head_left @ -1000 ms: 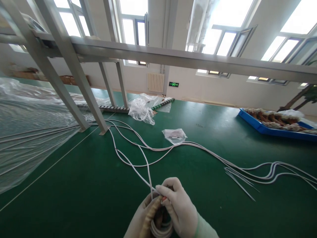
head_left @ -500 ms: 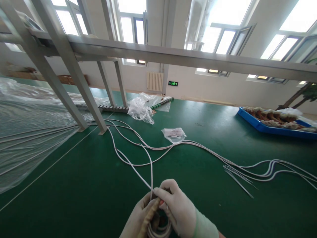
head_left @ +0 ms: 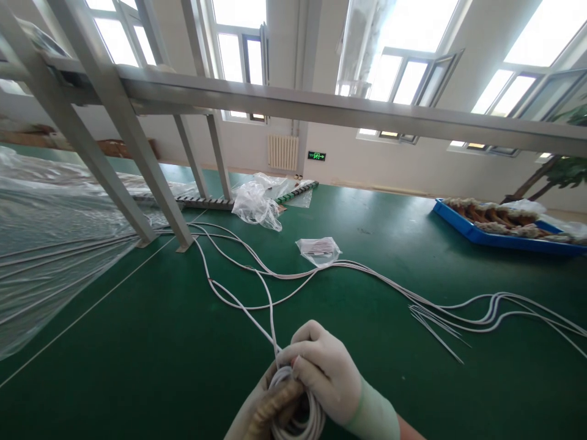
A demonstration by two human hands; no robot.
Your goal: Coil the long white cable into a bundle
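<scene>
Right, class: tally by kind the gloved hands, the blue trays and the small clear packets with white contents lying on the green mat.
Gloved hands: 2, left hand and right hand, both on the cable coil
Blue tray: 1
Small clear packet: 1
Total: 4

Bare green desk point(head_left: 151, 354) lies open left of the cables point(head_left: 257, 269). Beyond the cables a small bag point(head_left: 318, 249) and frame legs point(head_left: 151, 183) block the way; right of them, loose wire ends point(head_left: 435, 324).
</scene>
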